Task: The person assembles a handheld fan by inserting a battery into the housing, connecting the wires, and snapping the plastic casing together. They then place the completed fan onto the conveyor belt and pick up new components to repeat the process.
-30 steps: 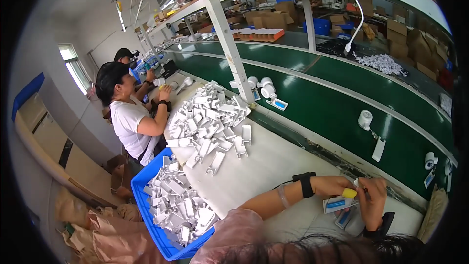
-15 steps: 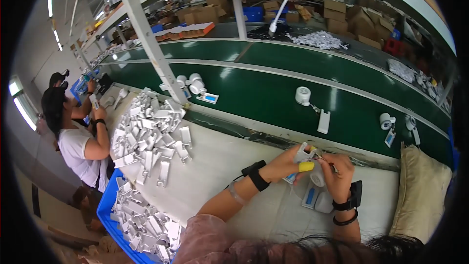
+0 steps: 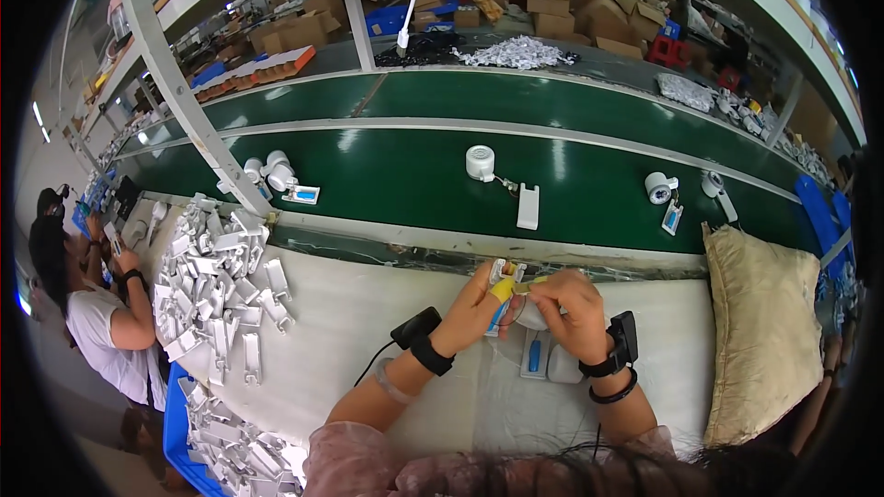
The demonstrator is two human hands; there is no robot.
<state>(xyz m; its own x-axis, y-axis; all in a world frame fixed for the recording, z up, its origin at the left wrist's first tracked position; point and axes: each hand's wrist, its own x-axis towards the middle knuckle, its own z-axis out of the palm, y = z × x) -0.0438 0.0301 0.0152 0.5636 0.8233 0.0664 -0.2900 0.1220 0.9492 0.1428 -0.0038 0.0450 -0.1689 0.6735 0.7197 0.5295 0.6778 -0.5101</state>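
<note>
My left hand (image 3: pixel 468 315) is closed around a small white plastic housing (image 3: pixel 498 271) with a blue cell-like part inside. A yellow cover sits at its thumb tip. Close beside it, my right hand (image 3: pixel 571 313) pinches at the housing's near end, fingertips together; a thin yellowish piece shows there, too small to name. Under the hands, on the pale worktop (image 3: pixel 368 331), lies another white housing (image 3: pixel 533 356) with a blue part, next to a rounded white lamp head (image 3: pixel 564 364). My right hand partly hides a further rounded white piece.
A heap of white plastic housings (image 3: pixel 216 267) covers the left of the worktop, above a blue bin (image 3: pixel 175 428) full of more. Lamp heads (image 3: pixel 479 163) with attached housings lie on the green conveyor belt (image 3: pixel 387 166). A beige cushion (image 3: pixel 760 331) stands at right. A person (image 3: pixel 110 322) works at far left.
The view has swung right, so the surroundings appear further left. My fingers have shifted on the white housing, and the right hand now pinches a thin yellowish piece by it.
</note>
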